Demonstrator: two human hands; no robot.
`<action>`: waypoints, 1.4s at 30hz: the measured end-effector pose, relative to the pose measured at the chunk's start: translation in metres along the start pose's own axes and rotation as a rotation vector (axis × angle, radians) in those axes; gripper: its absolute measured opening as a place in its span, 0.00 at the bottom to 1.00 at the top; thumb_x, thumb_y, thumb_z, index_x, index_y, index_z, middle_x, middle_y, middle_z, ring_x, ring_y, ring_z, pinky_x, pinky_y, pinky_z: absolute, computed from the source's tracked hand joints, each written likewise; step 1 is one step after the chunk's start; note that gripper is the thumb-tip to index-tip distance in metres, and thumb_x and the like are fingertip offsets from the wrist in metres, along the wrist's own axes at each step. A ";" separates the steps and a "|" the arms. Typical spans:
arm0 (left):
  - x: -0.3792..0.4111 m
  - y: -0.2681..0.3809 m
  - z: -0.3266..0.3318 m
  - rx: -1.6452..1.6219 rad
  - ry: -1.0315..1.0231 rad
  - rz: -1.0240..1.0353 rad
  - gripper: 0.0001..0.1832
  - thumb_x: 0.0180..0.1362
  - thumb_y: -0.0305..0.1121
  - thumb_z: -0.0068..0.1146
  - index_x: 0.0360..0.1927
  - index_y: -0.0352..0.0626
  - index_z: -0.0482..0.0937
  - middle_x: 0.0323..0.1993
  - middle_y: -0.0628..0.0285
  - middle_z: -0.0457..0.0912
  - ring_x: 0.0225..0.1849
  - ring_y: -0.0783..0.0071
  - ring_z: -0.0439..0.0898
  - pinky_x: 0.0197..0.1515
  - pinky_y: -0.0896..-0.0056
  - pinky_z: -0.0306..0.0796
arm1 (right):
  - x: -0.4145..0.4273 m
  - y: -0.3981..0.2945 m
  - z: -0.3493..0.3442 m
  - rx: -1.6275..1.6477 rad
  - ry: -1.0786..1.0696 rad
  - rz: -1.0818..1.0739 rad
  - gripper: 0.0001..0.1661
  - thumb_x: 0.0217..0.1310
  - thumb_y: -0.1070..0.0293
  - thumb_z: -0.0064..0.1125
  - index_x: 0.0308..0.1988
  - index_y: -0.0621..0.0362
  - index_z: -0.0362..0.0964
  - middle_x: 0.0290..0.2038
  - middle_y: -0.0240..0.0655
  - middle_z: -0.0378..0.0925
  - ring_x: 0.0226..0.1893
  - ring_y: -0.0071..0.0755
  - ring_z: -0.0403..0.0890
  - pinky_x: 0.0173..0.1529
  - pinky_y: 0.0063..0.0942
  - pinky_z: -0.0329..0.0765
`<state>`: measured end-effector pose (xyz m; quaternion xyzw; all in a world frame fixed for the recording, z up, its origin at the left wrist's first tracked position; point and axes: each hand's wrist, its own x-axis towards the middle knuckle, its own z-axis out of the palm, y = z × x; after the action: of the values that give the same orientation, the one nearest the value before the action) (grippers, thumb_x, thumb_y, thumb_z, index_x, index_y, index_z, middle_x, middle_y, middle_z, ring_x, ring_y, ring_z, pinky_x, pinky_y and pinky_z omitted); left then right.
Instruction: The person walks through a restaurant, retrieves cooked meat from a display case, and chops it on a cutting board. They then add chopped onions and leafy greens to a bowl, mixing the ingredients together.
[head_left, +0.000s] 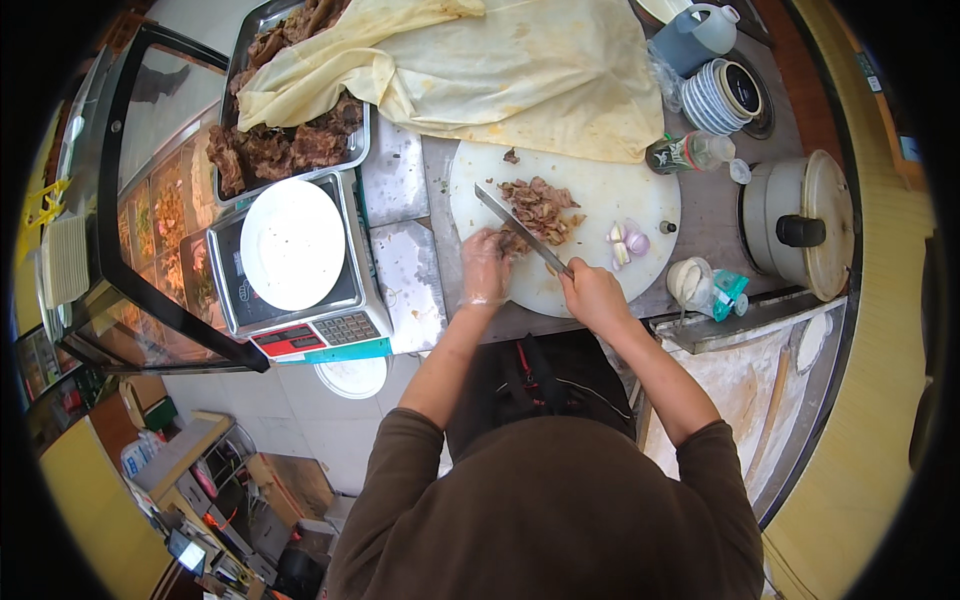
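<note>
My left hand (482, 271), in a clear plastic glove, holds down a piece of cooked meat (513, 243) near the front-left edge of a round white cutting board (645, 199). In my right hand (596, 298) is the handle of a long-bladed kitchen knife (517, 225). Its blade slants away to the left across the board, beside my left fingers and the meat. Just beyond the blade lies a heap of chopped meat (544, 206). Cut pieces of red onion (636, 242) rest on the board's right side. A small dark cap (667, 226) sits near its right rim.
Left of the board, a white plate (292, 244) rests on a digital scale (367, 300). A metal tray (366, 154) of cooked meat and a yellowish cloth (517, 82) lie behind. To the right are a labelled bottle (679, 154), stacked bowls (705, 105) and a lidded pot (769, 217).
</note>
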<state>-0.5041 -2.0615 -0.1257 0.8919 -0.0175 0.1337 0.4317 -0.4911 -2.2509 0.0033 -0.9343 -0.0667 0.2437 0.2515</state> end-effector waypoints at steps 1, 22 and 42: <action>-0.001 0.000 -0.001 0.018 -0.013 0.018 0.26 0.41 0.19 0.63 0.48 0.36 0.73 0.49 0.46 0.74 0.53 0.45 0.71 0.57 0.50 0.65 | 0.002 0.000 0.003 -0.022 0.006 0.013 0.13 0.63 0.64 0.55 0.35 0.65 0.72 0.25 0.55 0.79 0.30 0.62 0.81 0.36 0.52 0.77; -0.030 0.013 -0.031 -0.063 0.001 -0.049 0.25 0.47 0.25 0.65 0.52 0.42 0.74 0.56 0.49 0.73 0.58 0.46 0.70 0.61 0.51 0.61 | -0.002 0.000 0.016 -0.079 0.082 -0.104 0.12 0.65 0.65 0.53 0.34 0.64 0.70 0.22 0.52 0.78 0.25 0.61 0.80 0.32 0.51 0.76; -0.019 0.001 -0.029 -0.036 0.045 0.053 0.21 0.44 0.16 0.58 0.45 0.39 0.75 0.55 0.45 0.74 0.54 0.44 0.72 0.58 0.51 0.66 | 0.020 -0.011 0.008 -0.026 0.077 -0.107 0.14 0.64 0.63 0.55 0.35 0.65 0.71 0.23 0.54 0.79 0.27 0.61 0.81 0.33 0.50 0.76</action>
<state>-0.5291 -2.0410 -0.1126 0.8800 -0.0336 0.1647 0.4442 -0.4774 -2.2327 -0.0061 -0.9413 -0.1100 0.1928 0.2542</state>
